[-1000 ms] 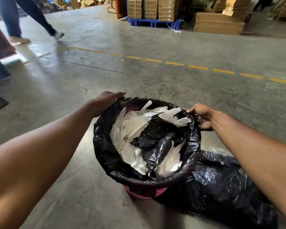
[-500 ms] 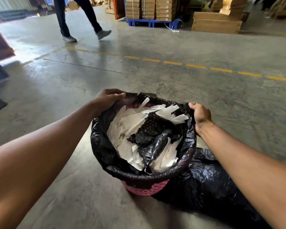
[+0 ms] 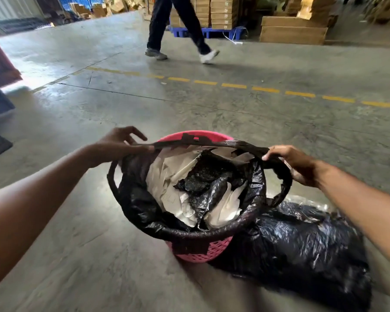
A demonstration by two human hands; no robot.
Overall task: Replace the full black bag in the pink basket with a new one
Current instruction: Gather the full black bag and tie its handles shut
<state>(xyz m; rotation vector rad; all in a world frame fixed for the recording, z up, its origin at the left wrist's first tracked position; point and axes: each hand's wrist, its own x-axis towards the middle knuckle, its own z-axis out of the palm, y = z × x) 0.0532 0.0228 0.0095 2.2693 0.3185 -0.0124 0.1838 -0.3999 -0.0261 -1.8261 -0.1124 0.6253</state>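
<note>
While I watch from afar, my left hand [image 3: 119, 143] pinches the black bag [image 3: 144, 208]'s rolled rim with thumb and palm, its other fingers spread. That rim is off the pink basket [image 3: 203, 253]'s far edge, near side probably still hooked. My right hand [image 3: 295, 163] clamps the rim opposite. Next: free the near edge, then lift straight up.

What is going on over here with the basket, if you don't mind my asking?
A person is taking the full black bag out of the pink basket. The left hand and right hand each grip the bag's rolled edge, which is peeled off the far rim but not the near one. White paper scraps fill the bag. Another black bag lies on the floor beside the basket, and someone walks past behind.
</note>
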